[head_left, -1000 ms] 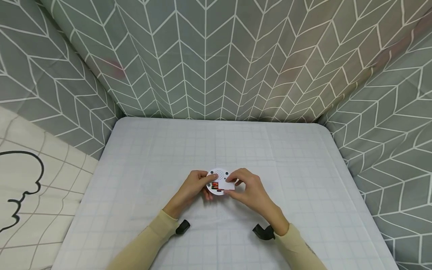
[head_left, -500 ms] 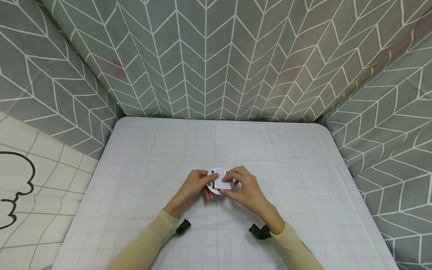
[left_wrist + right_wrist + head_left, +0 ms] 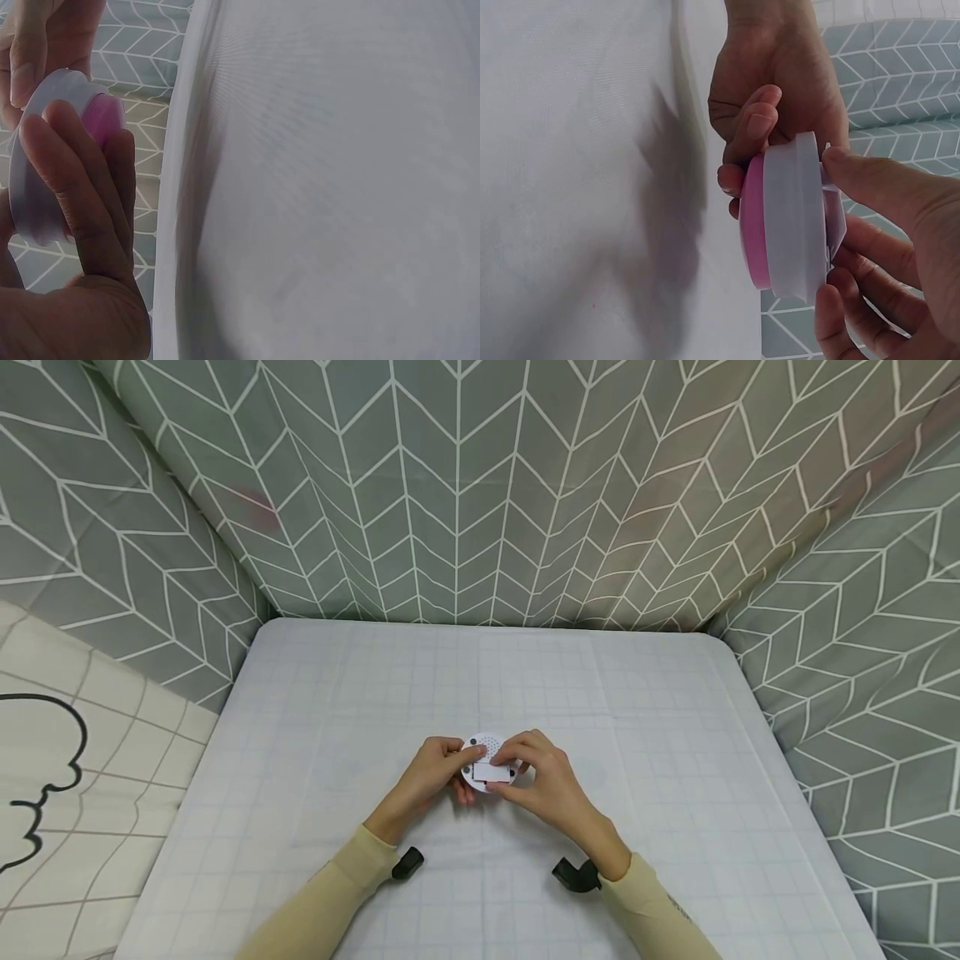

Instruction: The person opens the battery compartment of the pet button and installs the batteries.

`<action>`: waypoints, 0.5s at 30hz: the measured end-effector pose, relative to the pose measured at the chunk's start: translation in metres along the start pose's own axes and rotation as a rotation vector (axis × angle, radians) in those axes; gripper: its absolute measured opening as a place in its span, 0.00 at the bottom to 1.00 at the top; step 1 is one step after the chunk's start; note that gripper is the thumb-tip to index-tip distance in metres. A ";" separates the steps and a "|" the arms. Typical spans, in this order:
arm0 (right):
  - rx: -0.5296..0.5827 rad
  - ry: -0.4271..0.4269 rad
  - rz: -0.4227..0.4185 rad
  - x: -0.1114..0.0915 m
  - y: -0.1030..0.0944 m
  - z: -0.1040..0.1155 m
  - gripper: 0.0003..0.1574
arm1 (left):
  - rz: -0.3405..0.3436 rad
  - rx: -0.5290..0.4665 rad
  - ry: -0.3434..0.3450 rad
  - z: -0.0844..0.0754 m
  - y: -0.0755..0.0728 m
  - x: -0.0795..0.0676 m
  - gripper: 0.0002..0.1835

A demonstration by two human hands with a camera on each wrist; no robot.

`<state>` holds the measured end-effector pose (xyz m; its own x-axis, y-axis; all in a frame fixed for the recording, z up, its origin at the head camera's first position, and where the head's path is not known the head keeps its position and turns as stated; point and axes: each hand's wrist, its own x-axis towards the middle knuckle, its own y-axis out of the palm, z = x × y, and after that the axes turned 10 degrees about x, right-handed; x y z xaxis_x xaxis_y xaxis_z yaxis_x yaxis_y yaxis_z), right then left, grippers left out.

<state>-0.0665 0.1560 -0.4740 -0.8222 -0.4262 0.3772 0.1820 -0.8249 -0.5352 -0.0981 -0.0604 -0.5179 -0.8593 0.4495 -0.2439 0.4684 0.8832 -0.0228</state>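
Above the table, my left hand (image 3: 429,774) grips a round white sound button (image 3: 487,741) by its left side, thumb on its back, fingers beneath. That back, with small speaker holes and dark round feet, faces up; the pink dome (image 3: 755,225) faces the table. My right hand (image 3: 546,774) pinches the white rectangular battery cover (image 3: 489,772) with thumb and fingers over the battery compartment. In the right wrist view, the cover stands slightly tilted off the button's back. No batteries show now, as the cover hides the compartment.
A white gridded cloth covers the table (image 3: 360,693). Grey patterned curtains (image 3: 487,510) hang behind and at the sides. Black camera mounts (image 3: 577,875) sit at both wrists. A pale tiled cloth (image 3: 97,777) lies beyond the left edge.
My right hand has moved slightly left, sliding the battery cover over the red batteries that showed earlier in the compartment. The left hand and the sound button have stayed nearly still.
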 end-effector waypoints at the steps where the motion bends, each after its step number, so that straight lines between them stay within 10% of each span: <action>1: -0.002 -0.002 -0.002 0.000 0.000 0.000 0.18 | -0.001 0.000 -0.002 0.000 0.000 0.000 0.24; 15: 0.013 -0.037 -0.021 -0.002 0.004 0.001 0.17 | -0.007 0.010 -0.017 0.000 0.000 -0.001 0.24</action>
<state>-0.0640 0.1530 -0.4763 -0.8055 -0.4223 0.4157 0.1726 -0.8383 -0.5171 -0.0973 -0.0607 -0.5172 -0.8593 0.4405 -0.2601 0.4641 0.8851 -0.0341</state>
